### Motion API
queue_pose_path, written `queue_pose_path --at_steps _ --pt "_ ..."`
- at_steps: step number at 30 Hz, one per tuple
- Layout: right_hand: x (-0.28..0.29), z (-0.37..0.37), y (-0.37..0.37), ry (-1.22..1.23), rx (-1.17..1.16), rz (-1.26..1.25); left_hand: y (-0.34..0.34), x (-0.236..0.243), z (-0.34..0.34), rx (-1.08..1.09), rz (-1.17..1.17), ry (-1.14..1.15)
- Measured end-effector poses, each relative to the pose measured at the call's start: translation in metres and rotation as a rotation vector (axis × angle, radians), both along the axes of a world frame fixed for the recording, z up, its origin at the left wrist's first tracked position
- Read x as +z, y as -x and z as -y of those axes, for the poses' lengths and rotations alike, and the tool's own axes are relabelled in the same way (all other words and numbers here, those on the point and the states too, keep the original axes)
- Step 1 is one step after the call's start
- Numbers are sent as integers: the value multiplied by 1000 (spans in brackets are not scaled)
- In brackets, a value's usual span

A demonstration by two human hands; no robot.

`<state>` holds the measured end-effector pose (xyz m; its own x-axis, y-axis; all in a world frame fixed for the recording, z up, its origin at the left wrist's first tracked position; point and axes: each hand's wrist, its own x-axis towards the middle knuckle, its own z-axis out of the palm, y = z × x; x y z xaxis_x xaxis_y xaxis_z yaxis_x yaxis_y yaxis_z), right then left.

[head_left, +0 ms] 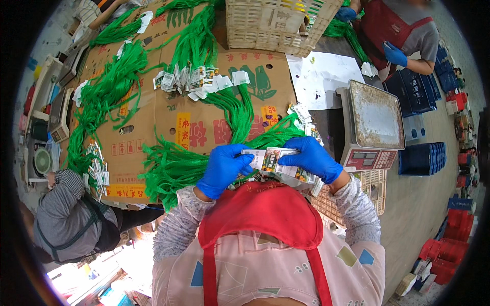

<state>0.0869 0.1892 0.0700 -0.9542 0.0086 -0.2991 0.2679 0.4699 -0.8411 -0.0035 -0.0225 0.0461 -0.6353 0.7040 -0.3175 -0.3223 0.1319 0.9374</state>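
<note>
We hold a small stack of printed paper tags (273,160) between both gloved hands, close in front of our red apron (263,211). Our left hand (223,170) has its grip clenched on the left end of the stack, thumb on top; our right hand (312,158) grasps the right end, fingers curled over the upper edge. Just beyond the two grips lie bundles of green net bags (176,168) fanned over flattened cardboard (153,117) that covers the bench. Farther out from the left grip a heap of loose tags (196,79) rests on the cardboard. To the right of the right grip stands a weighing scale (375,122) with a worn metal pan. Well beyond it, another person's blue-gloved hand (395,53) shows near a woven basket (275,23).
</note>
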Motion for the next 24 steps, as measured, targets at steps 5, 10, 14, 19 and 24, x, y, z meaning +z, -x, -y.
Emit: queue_pose_path --at_steps 5,10,14,19,24 --pt "-5 1 -3 266 -113 -22 8 5 4 -44 95 -53" --pt "0 9 2 392 -136 -32 11 16 -3 -106 161 -193" --pt "2 21 5 452 -156 -26 2 -13 -14 25 102 -238" --pt "0 23 5 402 -223 -16 0 -4 -12 74 147 -187" --pt "-7 27 4 398 -280 -43 -17 9 -14 86 238 -275"
